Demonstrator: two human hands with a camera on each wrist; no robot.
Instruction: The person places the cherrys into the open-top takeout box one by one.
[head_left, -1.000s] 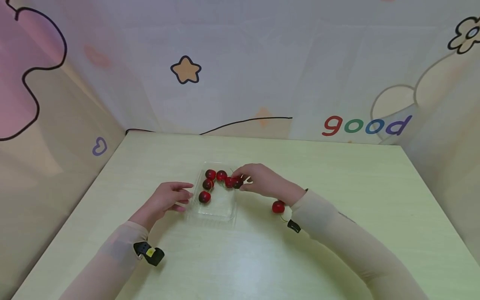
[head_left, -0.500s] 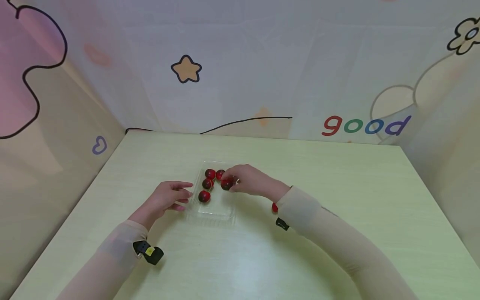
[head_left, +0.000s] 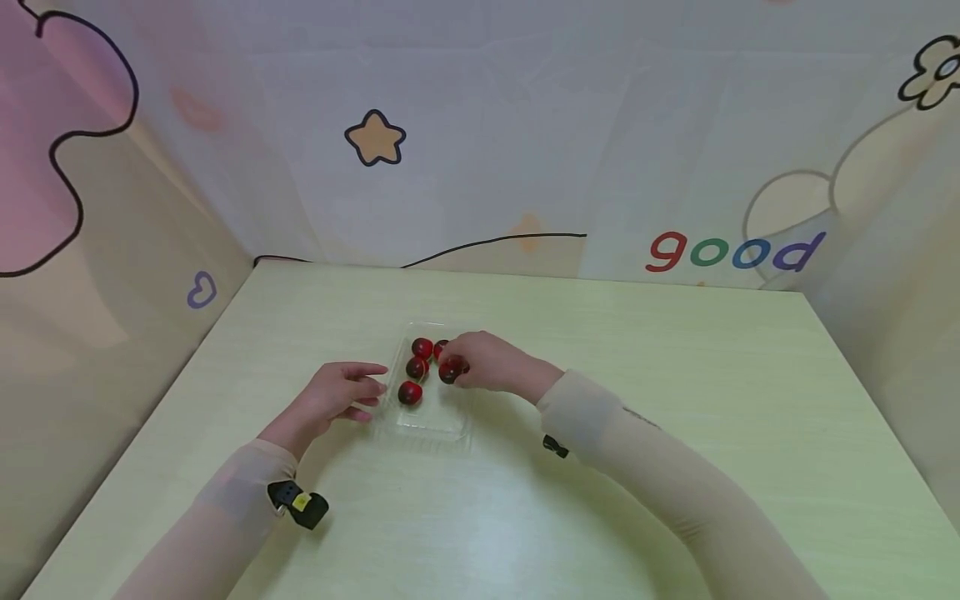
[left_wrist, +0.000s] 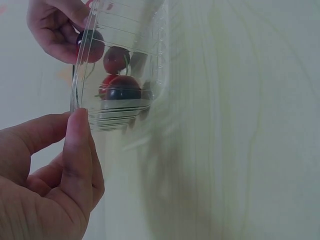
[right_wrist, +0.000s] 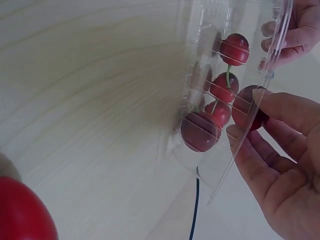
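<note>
In the head view, a clear plastic container (head_left: 431, 427) lies on the table with several dark red cherries in it, such as the cherry (head_left: 410, 393) nearest its front left. My right hand (head_left: 491, 360) pinches another cherry (head_left: 451, 370) between thumb and fingers, inside the rim's outline. The right wrist view has this pinched cherry (right_wrist: 248, 107) beside the others, partly seen through clear plastic; whether it touches the container floor I cannot tell. My left hand (head_left: 333, 396) stays at the container's left edge, its loosely extended fingertips touching the rim (left_wrist: 75, 92).
One more red cherry (right_wrist: 24, 210) sits on the table close to the right wrist camera; the right sleeve (head_left: 600, 417) hides it in the head view. The pale table (head_left: 480, 517) meets a printed cloth backdrop (head_left: 480, 150) at the back and sides.
My right hand has moved left with the cherry, from the container's right edge to over its inside, and dipped slightly. Its sleeve now covers the loose table cherry. The left hand has stayed put.
</note>
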